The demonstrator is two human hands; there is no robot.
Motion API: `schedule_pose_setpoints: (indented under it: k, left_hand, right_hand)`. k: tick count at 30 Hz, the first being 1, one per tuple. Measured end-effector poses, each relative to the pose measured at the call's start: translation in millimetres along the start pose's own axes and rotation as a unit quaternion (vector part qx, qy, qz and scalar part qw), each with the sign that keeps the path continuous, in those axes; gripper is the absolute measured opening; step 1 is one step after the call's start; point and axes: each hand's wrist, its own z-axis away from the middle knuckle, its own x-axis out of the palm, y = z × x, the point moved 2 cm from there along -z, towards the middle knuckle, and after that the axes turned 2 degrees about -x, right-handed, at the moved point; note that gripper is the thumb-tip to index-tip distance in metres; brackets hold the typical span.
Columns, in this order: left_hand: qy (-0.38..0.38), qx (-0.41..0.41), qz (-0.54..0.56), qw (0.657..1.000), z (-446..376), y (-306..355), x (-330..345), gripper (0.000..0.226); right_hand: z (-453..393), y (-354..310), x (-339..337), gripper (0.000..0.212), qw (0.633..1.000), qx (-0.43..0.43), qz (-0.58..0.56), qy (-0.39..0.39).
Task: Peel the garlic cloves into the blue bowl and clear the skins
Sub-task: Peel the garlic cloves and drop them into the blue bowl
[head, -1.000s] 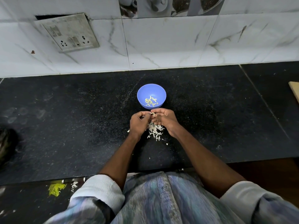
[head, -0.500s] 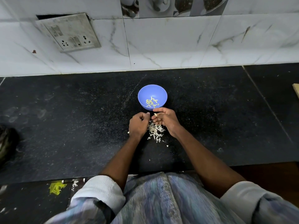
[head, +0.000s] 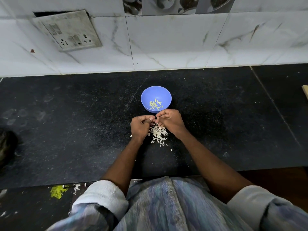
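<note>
A blue bowl (head: 146, 97) stands on the black counter and holds several pale peeled garlic cloves (head: 155, 105). Just in front of the bowl my left hand (head: 140, 127) and my right hand (head: 170, 120) meet fingertip to fingertip, curled around something small that the fingers mostly hide. Below the fingertips, between the two wrists, lies a heap of white garlic skins (head: 159, 135). A few stray flakes are scattered toward the counter's front edge.
The black stone counter (head: 66, 130) runs left and right, backed by a white marble-tile wall with a switch plate (head: 70, 30). A dark object (head: 6, 145) sits at the far left and a wooden edge (head: 305, 92) at the far right. Yellow scraps (head: 57, 190) lie on the floor.
Both hands stay together in front of the bowl, with small finger movements. The skin heap and the bowl have not moved.
</note>
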Motion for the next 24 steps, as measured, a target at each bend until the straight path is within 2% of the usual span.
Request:
schedule_pose_setpoints:
  k: [3,5,10,12,14,15,17,19,20,22,24]
  left_hand:
    - [0.066,-0.003,0.001,0.998,-5,1,-12,0.012]
    - [0.085,0.000,-0.001,0.996,-9,0,-21,0.018]
    - [0.077,0.009,-0.042,0.996,-14,-10,-39,0.047]
    - [0.091,0.010,-0.052,0.994,-12,-12,-46,0.040]
    - [0.132,0.000,-0.058,0.990,-11,-17,-57,0.029]
    - [0.154,-0.006,-0.062,0.986,-11,-20,-63,0.025]
    - [0.175,-0.011,-0.082,0.981,-7,-28,-72,0.020]
    - [0.159,-0.013,-0.123,0.979,-1,-34,-74,0.020]
    - [0.148,-0.015,-0.142,0.979,2,-35,-74,0.023]
    - [0.133,-0.014,-0.167,0.977,9,-34,-76,0.030]
    - [0.135,-0.013,-0.179,0.975,12,-32,-81,0.030]
  right_hand:
    - [-10,-9,1,0.010,0.986,-0.083,0.104,0.101]
    - [-19,-21,3,0.011,0.973,-0.116,0.151,0.133]
    - [-35,-34,15,0.020,0.955,-0.097,0.256,0.110]
    - [-30,-34,19,0.020,0.945,-0.111,0.282,0.120]
    - [-24,-34,27,0.014,0.928,-0.174,0.303,0.127]
    - [-20,-34,32,0.010,0.921,-0.199,0.317,0.112]
    - [-13,-27,47,0.009,0.912,-0.205,0.355,0.023]
    - [-7,-13,64,0.016,0.900,-0.168,0.392,-0.087]
    - [-5,-5,72,0.021,0.896,-0.147,0.403,-0.116]
    - [-2,6,84,0.028,0.899,-0.124,0.403,-0.118]
    - [-2,9,91,0.026,0.904,-0.123,0.400,-0.092]
